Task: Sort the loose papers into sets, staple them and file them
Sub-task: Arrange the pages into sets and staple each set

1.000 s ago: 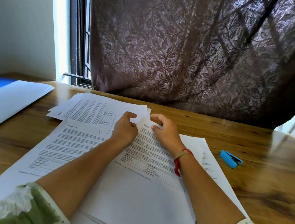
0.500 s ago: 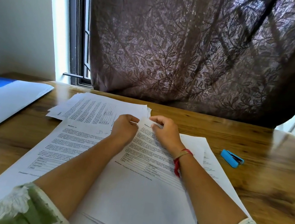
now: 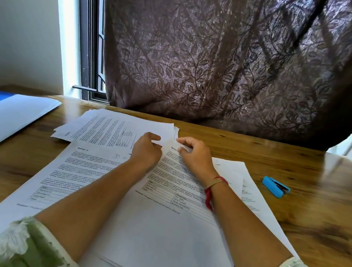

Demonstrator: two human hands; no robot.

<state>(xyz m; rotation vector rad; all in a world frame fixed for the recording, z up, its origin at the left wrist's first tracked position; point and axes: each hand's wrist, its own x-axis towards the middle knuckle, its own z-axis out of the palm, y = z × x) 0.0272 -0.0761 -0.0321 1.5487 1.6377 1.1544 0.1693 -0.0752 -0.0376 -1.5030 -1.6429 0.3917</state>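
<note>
In the middle of the frame, the left hand (image 3: pixel 147 150) and right hand (image 3: pixel 197 158) both pinch the top corner of the paper set (image 3: pixel 170 238). A blue stapler (image 3: pixel 276 187) lies at the right.

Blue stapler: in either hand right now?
No: the blue stapler lies on the wooden table, apart from the left hand and right hand, which both pinch the top corner of a printed sheet.

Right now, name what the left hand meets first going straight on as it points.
The left hand pinches the sheet corner; beyond it, probably the far stack's right corner comes first. The right hand lies close beside that line, and depth is unclear.
</note>
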